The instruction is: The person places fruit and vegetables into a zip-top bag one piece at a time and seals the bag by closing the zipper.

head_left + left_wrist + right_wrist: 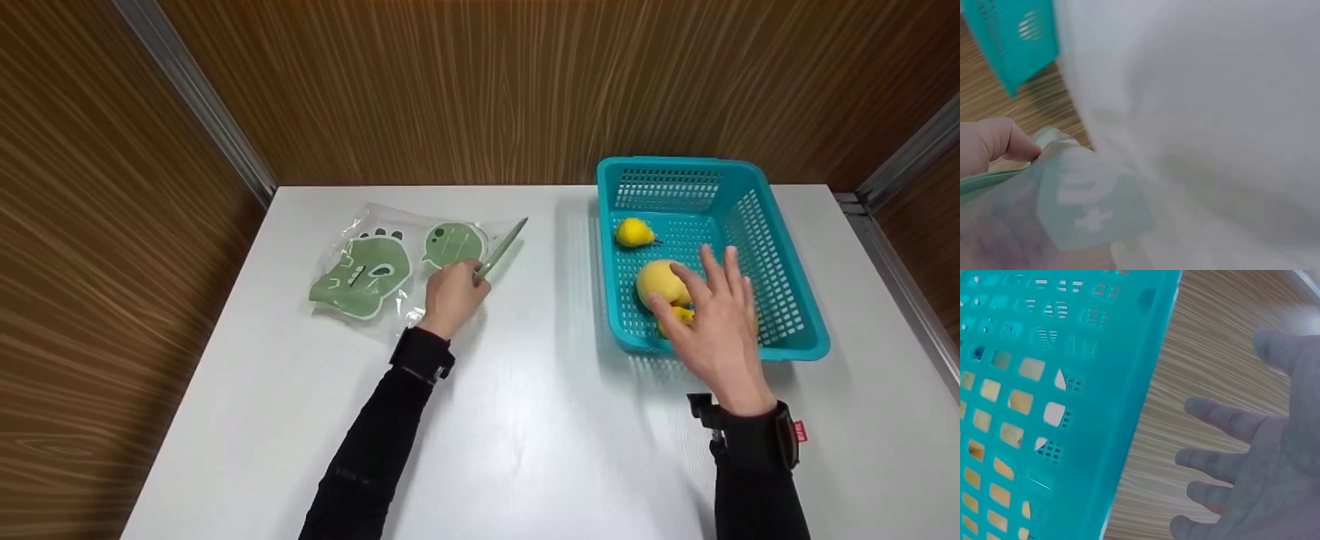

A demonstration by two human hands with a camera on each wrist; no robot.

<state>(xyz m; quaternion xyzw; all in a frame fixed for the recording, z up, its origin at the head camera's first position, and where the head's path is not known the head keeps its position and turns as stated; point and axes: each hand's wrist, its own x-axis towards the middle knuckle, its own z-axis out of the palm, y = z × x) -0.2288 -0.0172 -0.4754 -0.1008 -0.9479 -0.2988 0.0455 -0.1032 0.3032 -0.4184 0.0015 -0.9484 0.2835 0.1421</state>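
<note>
A clear plastic bag (360,274) with green cartoon dinosaur prints lies on the left of the white table. My left hand (454,296) pinches its right edge, where a green strip is lifted off the tabletop. The left wrist view shows the thumb curled against the bag (1095,208). Over the front of a teal basket (787,262), my right hand (720,330) hovers with fingers spread, holding nothing. Below it are a round pale-yellow fruit (660,283) and other yellow fruit, partly hidden by the hand. In the right wrist view, the fingers (1213,464) are apart from the basket wall (1112,410).
A small yellow pear (635,232) lies at the basket's left side. Wood-grain panels (450,90) stand behind the table (525,420) and at both sides. The basket rests near the back right of the table.
</note>
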